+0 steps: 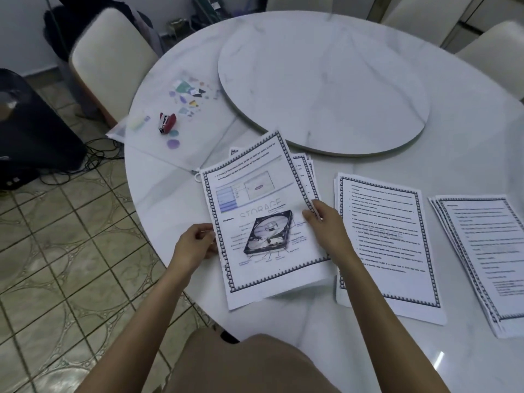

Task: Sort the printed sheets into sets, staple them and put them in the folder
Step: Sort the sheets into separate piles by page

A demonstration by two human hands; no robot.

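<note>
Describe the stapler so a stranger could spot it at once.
Start at the round marble table. Toward its left edge, on the clear folder, lies the stapler. It is the only red thing, set apart from the printed sheets.

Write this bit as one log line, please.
step: sorting | left hand grips hard-disk sheet | right hand pinches it | stapler untouched

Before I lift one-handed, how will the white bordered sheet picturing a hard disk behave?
Probably floppy: the white bordered sheet is thin paper, held at both side edges by the left hand and right hand. Likely very light. It may slide, since the white marble table looks glossy and the sheets beneath lie fanned.
</note>
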